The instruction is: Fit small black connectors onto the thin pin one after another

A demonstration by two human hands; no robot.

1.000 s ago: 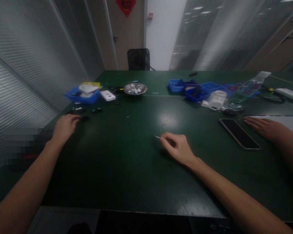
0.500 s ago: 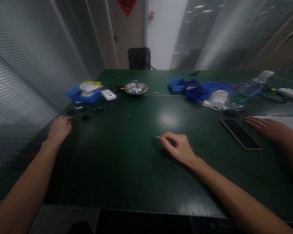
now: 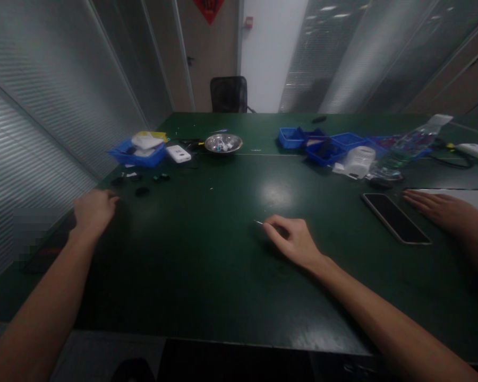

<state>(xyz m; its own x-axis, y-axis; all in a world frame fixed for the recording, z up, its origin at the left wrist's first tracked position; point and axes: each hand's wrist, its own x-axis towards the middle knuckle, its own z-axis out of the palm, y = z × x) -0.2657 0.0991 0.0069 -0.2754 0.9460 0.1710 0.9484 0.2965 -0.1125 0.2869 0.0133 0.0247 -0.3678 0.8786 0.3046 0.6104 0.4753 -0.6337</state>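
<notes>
My right hand [image 3: 292,239] is over the middle of the green table [image 3: 191,265]. Its thumb and forefinger are pinched on a thin, pale, pin-like piece [image 3: 257,222] whose tip points left; its exact kind is too small to tell. Farther left, my left hand [image 3: 95,212] rests low by the table's left side with its fingers curled. Anything in those fingers is hidden. Just beyond the left hand lie small dark pieces, among them a round black one [image 3: 142,191].
Farther back stand a blue basket [image 3: 143,160], a white device [image 3: 179,154], a steel dish [image 3: 211,148] and several blue trays [image 3: 290,139]. To the right are a clear bottle [image 3: 414,139], a phone [image 3: 396,218] and another person's hand [image 3: 442,209].
The whole view has shifted very slightly. Both hands hold nearly the same pose, and the right hand still pinches the thin piece.
</notes>
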